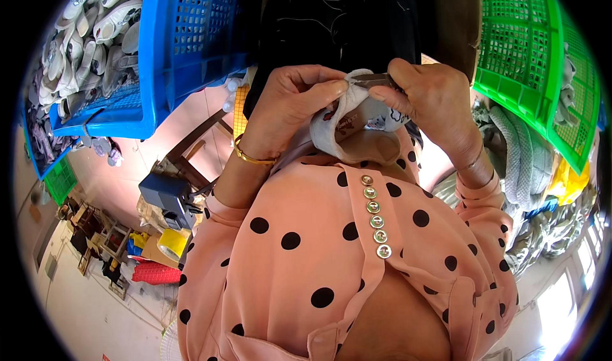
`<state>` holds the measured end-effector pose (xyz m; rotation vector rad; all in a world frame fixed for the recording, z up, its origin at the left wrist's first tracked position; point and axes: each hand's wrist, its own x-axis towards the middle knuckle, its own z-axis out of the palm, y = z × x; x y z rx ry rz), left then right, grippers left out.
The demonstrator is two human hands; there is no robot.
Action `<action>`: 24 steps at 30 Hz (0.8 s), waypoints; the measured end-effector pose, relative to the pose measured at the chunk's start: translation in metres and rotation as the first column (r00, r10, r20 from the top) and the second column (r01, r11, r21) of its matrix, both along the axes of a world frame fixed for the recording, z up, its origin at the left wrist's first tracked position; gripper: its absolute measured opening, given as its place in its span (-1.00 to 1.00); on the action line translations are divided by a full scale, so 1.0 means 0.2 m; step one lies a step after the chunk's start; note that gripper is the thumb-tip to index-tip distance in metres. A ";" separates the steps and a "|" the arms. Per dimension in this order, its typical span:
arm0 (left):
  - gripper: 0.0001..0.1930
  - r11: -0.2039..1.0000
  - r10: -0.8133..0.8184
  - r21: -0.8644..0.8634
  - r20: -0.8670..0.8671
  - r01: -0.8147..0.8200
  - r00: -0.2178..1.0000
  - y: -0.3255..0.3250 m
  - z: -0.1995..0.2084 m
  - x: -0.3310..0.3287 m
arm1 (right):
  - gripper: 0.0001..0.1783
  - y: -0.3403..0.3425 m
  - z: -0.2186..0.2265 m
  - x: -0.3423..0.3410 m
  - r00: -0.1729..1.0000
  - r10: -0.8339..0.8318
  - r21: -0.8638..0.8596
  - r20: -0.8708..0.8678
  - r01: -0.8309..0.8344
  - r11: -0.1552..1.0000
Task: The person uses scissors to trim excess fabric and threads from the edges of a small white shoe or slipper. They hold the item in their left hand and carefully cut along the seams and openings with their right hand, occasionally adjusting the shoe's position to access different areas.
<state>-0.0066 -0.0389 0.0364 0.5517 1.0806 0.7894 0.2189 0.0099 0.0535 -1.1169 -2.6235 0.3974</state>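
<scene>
Head view: pale cloth shoe (pixel 328 138) sits between the hands, before the chest. Left hand (pixel 287 109) pinches its far rim; right hand (pixel 437 93) grips a dark bladed tool (pixel 373 80), tip at that rim, fingers partly masking the shoe. Blue crate (pixel 150 55) far left, green crate (pixel 517 96) far right. Reddish print inside shoe; small lettering, not transcribed.

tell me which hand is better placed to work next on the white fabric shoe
Likely the right hand: it holds a slim dark metallic tool at the edge of the shoe, which the left hand pinches.
</scene>
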 end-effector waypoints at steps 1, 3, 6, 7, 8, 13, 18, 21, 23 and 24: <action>-0.79 1.000 0.004 0.000 -0.002 -0.004 1.000 0.00 0.00 0.00 | -0.52 -0.01 0.00 0.00 1.000 -0.007 -0.004 0.003 0.007 1.000; -0.80 1.000 0.014 0.001 0.000 -0.014 1.000 -0.01 0.00 0.00 | -0.52 -0.01 0.00 0.00 1.000 -0.014 -0.008 0.005 0.014 1.000; -0.80 0.999 0.044 -0.013 0.041 -0.043 0.998 -0.02 0.00 0.00 | -0.51 -0.01 -0.01 0.00 1.000 -0.010 -0.006 0.003 0.010 1.000; -0.80 0.998 0.057 -0.021 0.061 -0.055 0.997 -0.03 -0.01 0.00 | -0.50 -0.01 -0.01 -0.01 1.000 -0.005 -0.002 0.004 0.005 1.000; -0.79 0.998 0.061 -0.035 0.069 -0.058 0.996 -0.03 -0.01 0.00 | -0.50 -0.01 -0.01 -0.01 1.000 0.000 0.003 0.005 0.000 1.000; -0.78 0.996 0.059 -0.069 0.066 -0.054 0.996 -0.05 -0.04 0.00 | -0.57 0.02 -0.07 0.02 0.965 -0.124 -0.438 -0.233 0.010 0.899; -0.79 0.998 0.039 -0.057 0.053 -0.036 0.998 -0.04 -0.02 0.00 | -0.61 0.03 -0.03 -0.02 0.869 -0.264 -0.493 -0.419 0.027 0.870; -0.81 1.000 -0.013 0.011 0.014 0.012 1.000 -0.03 0.01 0.01 | -0.70 0.01 -0.03 -0.08 0.959 -0.085 -0.349 -0.269 -0.015 0.937; -0.82 0.999 -0.023 0.035 -0.037 0.025 0.999 -0.02 0.03 0.01 | -0.78 0.07 -0.09 -0.06 0.986 -0.060 -0.174 -0.155 0.032 0.984; -0.82 1.000 -0.010 0.028 -0.058 0.012 0.998 -0.02 0.03 0.00 | -0.82 0.12 -0.12 -0.04 0.989 -0.128 -0.018 -0.071 0.127 0.992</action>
